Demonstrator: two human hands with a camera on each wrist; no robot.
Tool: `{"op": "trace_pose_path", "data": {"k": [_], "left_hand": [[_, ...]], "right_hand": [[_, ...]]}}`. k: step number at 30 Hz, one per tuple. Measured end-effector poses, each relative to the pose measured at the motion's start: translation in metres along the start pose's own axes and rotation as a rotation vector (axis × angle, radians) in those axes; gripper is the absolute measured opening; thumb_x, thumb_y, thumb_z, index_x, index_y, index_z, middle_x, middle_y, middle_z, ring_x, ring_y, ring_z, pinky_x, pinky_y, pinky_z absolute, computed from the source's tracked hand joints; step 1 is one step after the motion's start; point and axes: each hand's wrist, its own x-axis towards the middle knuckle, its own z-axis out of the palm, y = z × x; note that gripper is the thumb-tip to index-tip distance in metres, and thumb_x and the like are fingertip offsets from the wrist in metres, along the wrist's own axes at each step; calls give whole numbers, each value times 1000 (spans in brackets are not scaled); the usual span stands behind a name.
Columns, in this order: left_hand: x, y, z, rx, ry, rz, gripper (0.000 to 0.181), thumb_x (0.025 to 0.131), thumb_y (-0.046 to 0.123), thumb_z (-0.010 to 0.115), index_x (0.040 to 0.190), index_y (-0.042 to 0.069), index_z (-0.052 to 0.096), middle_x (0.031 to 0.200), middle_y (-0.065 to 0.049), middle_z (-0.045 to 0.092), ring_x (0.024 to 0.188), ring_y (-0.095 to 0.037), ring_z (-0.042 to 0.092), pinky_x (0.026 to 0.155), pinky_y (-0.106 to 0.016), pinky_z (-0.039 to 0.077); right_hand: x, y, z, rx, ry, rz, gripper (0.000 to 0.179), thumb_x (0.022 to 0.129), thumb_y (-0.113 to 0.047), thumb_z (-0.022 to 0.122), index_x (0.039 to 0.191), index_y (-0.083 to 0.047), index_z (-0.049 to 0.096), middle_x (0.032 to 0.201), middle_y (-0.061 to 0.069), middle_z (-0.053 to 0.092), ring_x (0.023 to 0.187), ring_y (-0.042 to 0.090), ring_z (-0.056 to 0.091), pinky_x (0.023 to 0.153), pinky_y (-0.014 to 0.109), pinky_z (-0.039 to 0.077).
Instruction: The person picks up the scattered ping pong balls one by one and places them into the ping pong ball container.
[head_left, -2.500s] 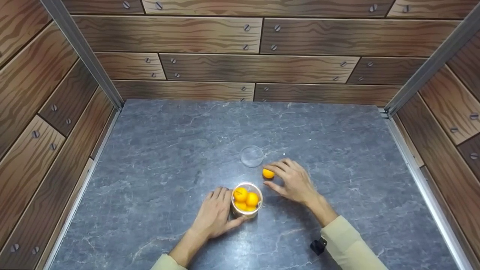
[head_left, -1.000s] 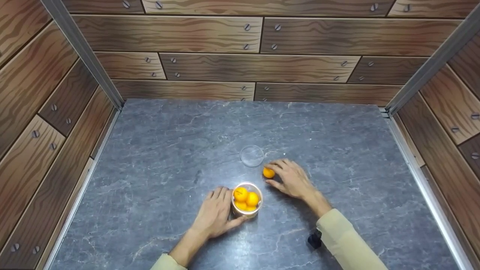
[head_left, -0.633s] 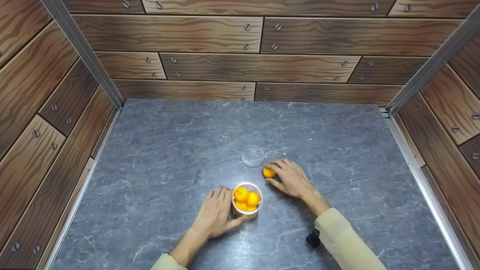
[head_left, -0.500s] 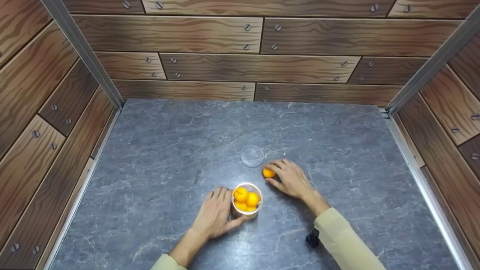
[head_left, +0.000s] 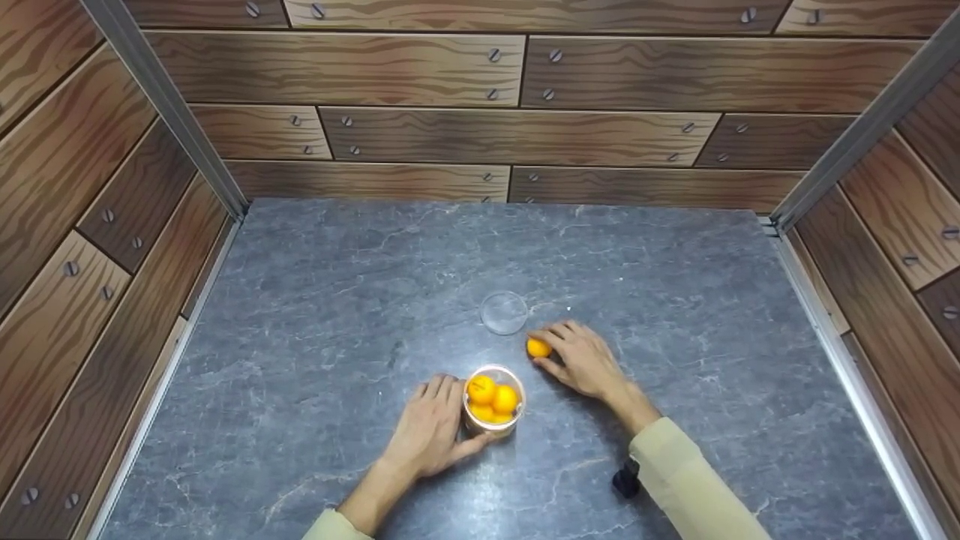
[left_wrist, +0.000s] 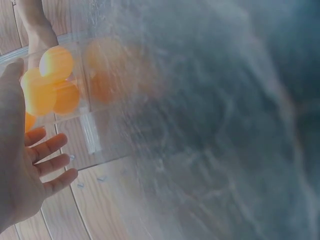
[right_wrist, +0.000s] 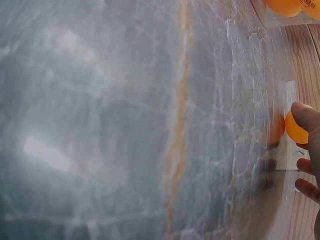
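Observation:
A clear round tub [head_left: 495, 433] with several orange ping-pong balls [head_left: 504, 398] in it stands on the grey marbled table. My left hand [head_left: 427, 431] holds it from the left, fingers along its far-left side and thumb across the near side. In the left wrist view, the tub's balls [left_wrist: 56, 64] show between thumb and fingers. To the right, my right hand [head_left: 581, 356] pinches a single orange ping-pong ball [head_left: 538, 347] low over the tabletop. The right wrist view shows the thumb lying over this ball [right_wrist: 296, 129], whose reflection shows in the table.
A clear round lid [head_left: 504, 313] lies flat just beyond the single ball. Wood-patterned walls [head_left: 420, 135] with metal corner posts [head_left: 169, 109] enclose the table [head_left: 337, 285] at the back and sides. A small black device [head_left: 626, 478] sits by the right sleeve.
The right forearm has swung a little leftward and the right fingers have come closer round the single ball, which has hardly shifted. The left hand, tub and lid stay put.

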Motion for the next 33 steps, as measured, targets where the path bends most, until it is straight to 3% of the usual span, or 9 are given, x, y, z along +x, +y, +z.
{"op": "trace_pose_path", "data": {"k": [8, 19, 28, 33], "left_hand": [[-1, 1, 1, 1, 21, 3, 83, 88, 81, 59, 131, 9, 57, 113, -6, 64, 107, -22, 61, 91, -39, 54], [0, 0, -2, -11, -1, 3, 84, 90, 81, 55, 131, 8, 57, 116, -7, 65, 110, -22, 61, 94, -40, 55], [0, 0, -2, -6, -7, 8, 83, 89, 81, 56, 129, 8, 57, 116, -7, 65, 110, -23, 61, 94, -40, 55], [1, 0, -2, -12, 1, 4, 82, 89, 81, 56, 129, 9, 57, 114, -6, 64, 109, -22, 62, 93, -39, 55]], "right_hand": [[-3, -1, -2, 33, 25, 2, 44, 95, -38, 77, 135, -19, 70, 122, 6, 74, 112, 27, 67, 99, 46, 55], [-9, -4, -9, 82, 88, -6, 46, 93, -36, 79, 134, -17, 71, 123, 7, 75, 113, 28, 68, 100, 49, 56], [-12, -8, -17, 66, 167, -62, 45, 89, -32, 84, 130, -16, 73, 120, 4, 76, 109, 24, 69, 95, 45, 57], [-14, -13, -25, 48, 169, -77, 44, 91, -34, 82, 131, -18, 72, 121, 3, 76, 108, 22, 69, 93, 43, 59]]}}
